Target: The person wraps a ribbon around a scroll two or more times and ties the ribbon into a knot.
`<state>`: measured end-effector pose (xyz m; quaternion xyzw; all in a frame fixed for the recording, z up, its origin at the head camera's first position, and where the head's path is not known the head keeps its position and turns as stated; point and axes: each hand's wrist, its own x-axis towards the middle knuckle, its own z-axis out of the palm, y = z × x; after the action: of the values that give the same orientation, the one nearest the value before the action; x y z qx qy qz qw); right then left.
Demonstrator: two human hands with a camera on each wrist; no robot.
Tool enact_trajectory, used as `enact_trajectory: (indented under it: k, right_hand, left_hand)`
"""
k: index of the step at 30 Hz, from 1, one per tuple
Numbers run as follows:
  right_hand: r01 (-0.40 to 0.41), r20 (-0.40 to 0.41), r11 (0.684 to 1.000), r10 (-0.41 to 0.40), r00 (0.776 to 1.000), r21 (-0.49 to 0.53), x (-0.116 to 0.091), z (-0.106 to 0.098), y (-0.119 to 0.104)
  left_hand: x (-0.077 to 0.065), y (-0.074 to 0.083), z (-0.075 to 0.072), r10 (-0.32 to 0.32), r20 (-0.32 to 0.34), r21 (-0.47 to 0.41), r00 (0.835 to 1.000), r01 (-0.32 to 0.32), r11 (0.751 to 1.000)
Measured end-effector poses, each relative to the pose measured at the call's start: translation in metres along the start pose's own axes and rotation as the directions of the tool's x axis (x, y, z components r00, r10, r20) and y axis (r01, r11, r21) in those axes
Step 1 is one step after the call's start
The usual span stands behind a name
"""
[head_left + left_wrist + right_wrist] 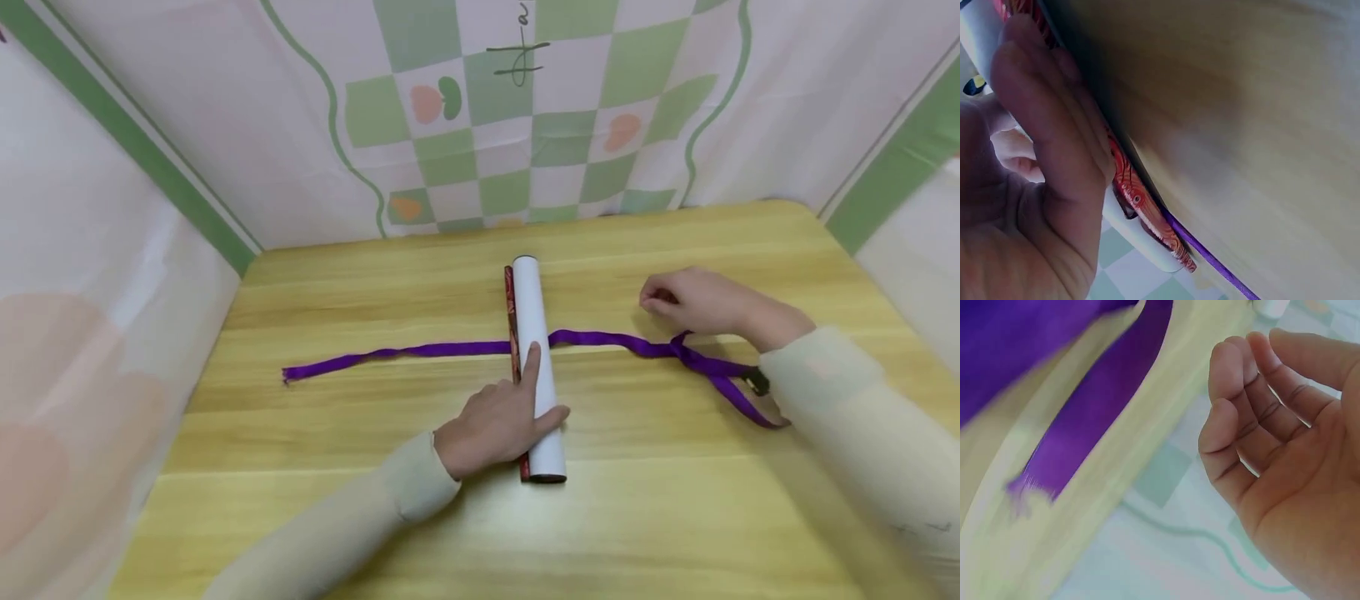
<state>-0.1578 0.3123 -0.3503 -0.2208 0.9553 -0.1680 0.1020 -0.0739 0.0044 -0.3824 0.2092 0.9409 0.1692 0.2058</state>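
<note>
A white rolled-up sheet [531, 308] with a red patterned edge [1132, 187] along its left side lies on the table. My left hand [495, 421] rests on its lower half, index finger straight along the top and thumb reaching across to the right side. A purple ribbon [442, 348] runs crosswise and passes beneath the roll. On the right, the ribbon crosses over itself near my right sleeve. Above that part hovers my right hand [701, 300], fingers loosely bent and holding nothing. One frayed ribbon end [1054, 469] shows in the right wrist view.
The wooden table [337, 517] has rounded far corners. A printed curtain [495, 150] with green checks hangs behind it, and more cloth hangs at both sides. A small dark piece [756, 381] lies by the ribbon, partly behind my right sleeve.
</note>
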Motion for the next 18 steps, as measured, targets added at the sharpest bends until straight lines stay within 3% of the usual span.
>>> enact_trajectory:
  k: [4,7,10,12,14,16,18]
  right_hand:
    - [-0.014,0.003,1.000,0.014,1.000,-0.023,-0.012,-0.002,0.011]
    - [-0.021,0.006,0.999,0.022,1.000,-0.047,-0.023,0.002,0.015]
    - [-0.028,0.006,0.999,0.028,1.000,-0.046,-0.032,0.009,0.014]
    - [-0.020,0.002,0.999,0.020,1.000,-0.051,-0.033,0.014,0.010]
    - [-0.006,0.003,0.998,0.006,1.000,-0.062,-0.032,0.018,0.006]
    - [0.004,0.015,0.996,-0.003,1.000,-0.084,-0.031,0.022,0.001]
    - [0.008,0.026,0.996,-0.005,1.000,-0.093,-0.029,0.024,-0.003]
  left_hand:
    - [-0.002,-0.007,-0.009,0.035,-0.005,-0.016,0.999,-0.035,0.999]
    - [-0.003,-0.019,-0.021,0.088,-0.076,0.025,0.993,-0.086,0.996]
    - [0.000,-0.040,-0.036,0.143,-0.229,0.206,0.963,-0.096,0.974]
    - [0.002,-0.057,-0.047,0.161,-0.319,0.335,0.934,-0.048,0.941]
    - [0.004,-0.073,-0.055,0.157,-0.352,0.433,0.923,0.012,0.901]
    - [0.007,-0.086,-0.059,0.144,-0.329,0.461,0.933,0.026,0.887]
    - [0.009,-0.096,-0.061,0.124,-0.282,0.441,0.951,0.014,0.897]
